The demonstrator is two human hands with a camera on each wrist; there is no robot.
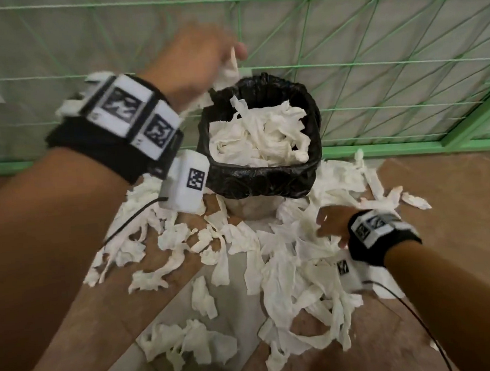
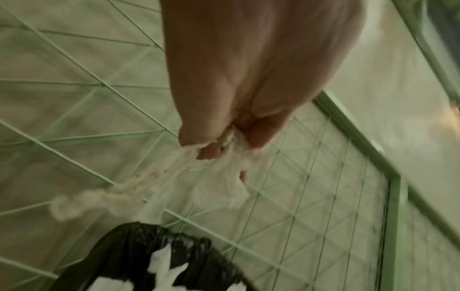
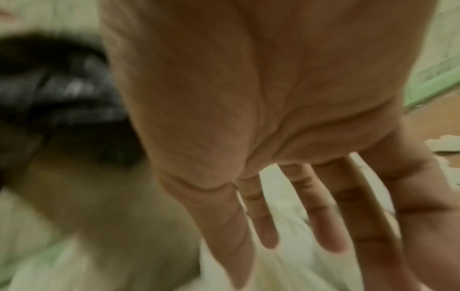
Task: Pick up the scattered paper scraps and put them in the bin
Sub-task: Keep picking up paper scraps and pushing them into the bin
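White tissue-thin paper scraps (image 1: 289,268) litter the floor (image 1: 446,302) around the bin (image 1: 263,181). Left hand (image 1: 202,64) pinches a limp bunch (image 2: 221,189) over it; right hand (image 1: 331,226) reaches spread-fingered. Weightless, tearable: bunch several together.

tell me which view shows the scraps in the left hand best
The left wrist view: the left hand pinches the held scraps close up, above the bin. The head view shows them small and blurred beside the fingers. The right wrist view does not show them.
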